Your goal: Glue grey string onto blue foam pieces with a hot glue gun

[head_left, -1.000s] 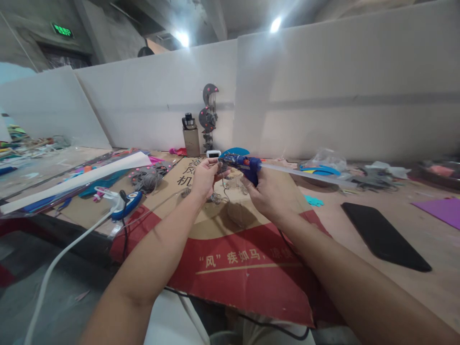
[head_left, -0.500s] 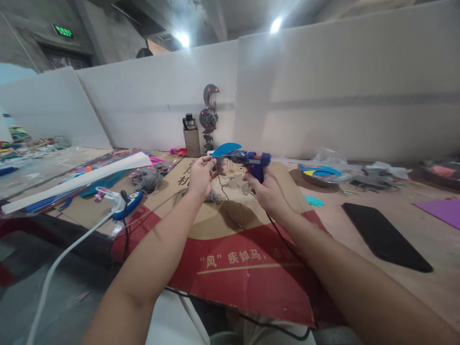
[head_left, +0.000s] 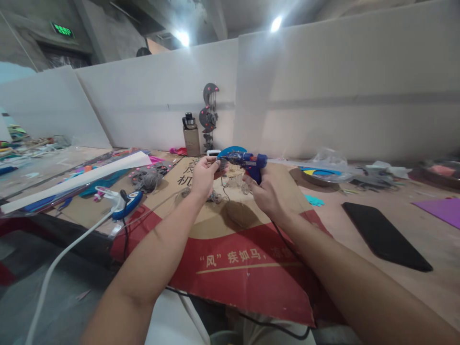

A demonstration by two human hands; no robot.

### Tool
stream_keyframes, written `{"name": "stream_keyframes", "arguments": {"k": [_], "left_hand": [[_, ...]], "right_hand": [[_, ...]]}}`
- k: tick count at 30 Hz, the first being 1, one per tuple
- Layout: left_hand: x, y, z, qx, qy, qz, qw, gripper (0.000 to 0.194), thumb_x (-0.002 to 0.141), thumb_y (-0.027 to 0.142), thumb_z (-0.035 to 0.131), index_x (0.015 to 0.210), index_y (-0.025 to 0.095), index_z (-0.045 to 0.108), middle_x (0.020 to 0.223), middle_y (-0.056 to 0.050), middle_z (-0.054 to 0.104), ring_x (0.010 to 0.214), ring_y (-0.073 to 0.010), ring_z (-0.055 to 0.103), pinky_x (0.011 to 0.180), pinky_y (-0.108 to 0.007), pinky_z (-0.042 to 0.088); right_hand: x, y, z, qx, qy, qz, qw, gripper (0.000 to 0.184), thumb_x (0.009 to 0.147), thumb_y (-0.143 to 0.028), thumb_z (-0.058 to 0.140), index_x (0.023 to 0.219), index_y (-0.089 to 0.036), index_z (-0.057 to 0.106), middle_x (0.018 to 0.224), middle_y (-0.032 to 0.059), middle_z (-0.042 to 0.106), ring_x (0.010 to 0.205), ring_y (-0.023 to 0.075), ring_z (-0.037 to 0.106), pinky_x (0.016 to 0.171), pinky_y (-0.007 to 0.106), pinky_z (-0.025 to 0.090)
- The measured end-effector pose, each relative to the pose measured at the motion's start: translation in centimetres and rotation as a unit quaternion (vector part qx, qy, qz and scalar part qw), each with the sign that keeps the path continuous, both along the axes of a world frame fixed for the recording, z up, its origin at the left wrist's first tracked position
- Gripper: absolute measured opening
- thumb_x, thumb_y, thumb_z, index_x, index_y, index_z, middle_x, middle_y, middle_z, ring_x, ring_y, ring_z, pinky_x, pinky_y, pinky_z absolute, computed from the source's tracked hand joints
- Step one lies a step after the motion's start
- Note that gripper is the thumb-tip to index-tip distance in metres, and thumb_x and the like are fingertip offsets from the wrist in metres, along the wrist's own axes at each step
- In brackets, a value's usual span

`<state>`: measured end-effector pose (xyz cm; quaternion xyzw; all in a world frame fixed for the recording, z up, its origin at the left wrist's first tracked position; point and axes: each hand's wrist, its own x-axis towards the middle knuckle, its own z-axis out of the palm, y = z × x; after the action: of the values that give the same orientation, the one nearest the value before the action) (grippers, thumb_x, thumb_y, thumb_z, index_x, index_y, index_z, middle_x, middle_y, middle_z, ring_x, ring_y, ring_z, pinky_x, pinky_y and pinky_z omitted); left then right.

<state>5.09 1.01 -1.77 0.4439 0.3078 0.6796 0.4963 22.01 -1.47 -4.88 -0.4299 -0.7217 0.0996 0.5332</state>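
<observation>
Right hand (head_left: 268, 191) closed around the grip of a blue glue gun (head_left: 250, 163), raised above the bench (head_left: 413, 225), nozzle aimed leftward. Left hand (head_left: 204, 176) raised opposite, fingers pinched shut on the edge of a blue crescent piece (head_left: 232, 152), thin strands hanging beneath it; exact contact between nozzle and piece too small to tell. Both held up over the middle of a flattened cardboard sheet (head_left: 237, 258), brown above and red below with white printed characters, spread across the bench front. Black cord trailing from the gun down past the right wrist.

Just beyond the hands: a beige water bottle (head_left: 190, 135) with dark lid, standing upright near the white partition wall (head_left: 323, 91), and beside it a grey crescent ornament (head_left: 209, 115) with pink dots leaning against that wall. Left of the cardboard: a second glue gun (head_left: 127, 203), blue and white, lying on its side, white cable (head_left: 61, 261) running off toward the lower left; a long white strip (head_left: 75, 182) lying diagonally; a tangle of grey pieces near it. Right of the cardboard: a flat black slab (head_left: 386, 237) lying on the bench, a purple sheet (head_left: 440, 211) at the far edge, scraps of blue and yellow foam (head_left: 319, 171) and crumpled clear plastic further back.
</observation>
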Motion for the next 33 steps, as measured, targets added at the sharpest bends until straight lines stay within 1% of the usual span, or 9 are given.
{"name": "stream_keyframes", "arguments": {"k": [3,6,12,15,22,26,33], "left_hand": [[0.1,0.0,-0.1,0.009,0.005,0.004,1.0,0.011,0.075,0.018,0.067,0.083,0.017,0.059,0.074,-0.002,0.068,0.071,-0.0138,0.068,0.073,-0.031,0.058],[0.1,0.1,-0.1,0.017,0.005,0.016,1.0,0.01,0.074,0.017,0.068,0.081,0.016,0.06,0.075,-0.002,0.068,0.07,-0.013,0.067,0.071,-0.031,0.058],[0.0,0.1,-0.1,0.025,0.008,0.028,0.999,0.011,0.073,0.018,0.069,0.081,0.015,0.061,0.077,-0.002,0.068,0.072,-0.0122,0.066,0.073,-0.03,0.058],[-0.1,0.1,-0.1,0.029,0.006,0.033,0.999,0.012,0.072,0.019,0.069,0.08,0.015,0.061,0.076,-0.001,0.068,0.073,-0.0122,0.066,0.073,-0.03,0.058],[0.0,0.1,0.1,0.033,0.005,0.029,0.999,0.013,0.071,0.019,0.07,0.079,0.016,0.061,0.076,-0.001,0.068,0.073,-0.012,0.066,0.072,-0.03,0.058],[-0.1,0.0,0.3,0.034,0.001,0.036,0.999,0.015,0.071,0.021,0.07,0.081,0.016,0.06,0.077,-0.002,0.068,0.073,-0.0131,0.067,0.071,-0.03,0.057],[-0.2,-0.1,0.3,0.045,-0.006,0.036,0.998,0.015,0.073,0.02,0.07,0.082,0.015,0.059,0.078,-0.004,0.069,0.074,-0.0148,0.068,0.072,-0.031,0.057]], "right_hand": [[-0.2,-0.4,0.6,-0.016,0.013,0.003,1.0,0.04,0.09,-0.044,0.045,0.121,-0.02,0.053,0.105,0.0123,0.066,0.101,0.03,0.061,0.084,0.047,0.049],[-0.3,-1.0,1.1,-0.031,-0.008,-0.012,0.999,0.039,0.088,-0.042,0.048,0.12,-0.02,0.054,0.108,0.0139,0.065,0.105,0.0322,0.06,0.085,0.049,0.048],[-0.3,-1.8,1.9,-0.023,-0.048,-0.049,0.997,0.039,0.089,-0.041,0.046,0.118,-0.017,0.055,0.11,0.016,0.065,0.105,0.0324,0.06,0.086,0.048,0.048],[-0.3,-1.9,2.0,-0.024,-0.061,-0.061,0.996,0.038,0.089,-0.04,0.046,0.118,-0.017,0.055,0.109,0.0155,0.065,0.102,0.0314,0.061,0.084,0.047,0.048],[-0.3,-1.9,2.0,-0.025,-0.062,-0.056,0.996,0.038,0.088,-0.04,0.046,0.116,-0.016,0.056,0.106,0.0151,0.066,0.096,0.0299,0.062,0.083,0.046,0.048],[-0.1,-1.8,2.0,-0.03,-0.057,-0.067,0.996,0.039,0.088,-0.041,0.047,0.116,-0.015,0.056,0.105,0.016,0.066,0.099,0.0315,0.061,0.083,0.046,0.047],[0.0,-1.9,2.1,-0.052,-0.052,-0.058,0.996,0.04,0.088,-0.041,0.046,0.117,-0.015,0.056,0.109,0.0167,0.065,0.105,0.0332,0.059,0.087,0.047,0.046]]}}
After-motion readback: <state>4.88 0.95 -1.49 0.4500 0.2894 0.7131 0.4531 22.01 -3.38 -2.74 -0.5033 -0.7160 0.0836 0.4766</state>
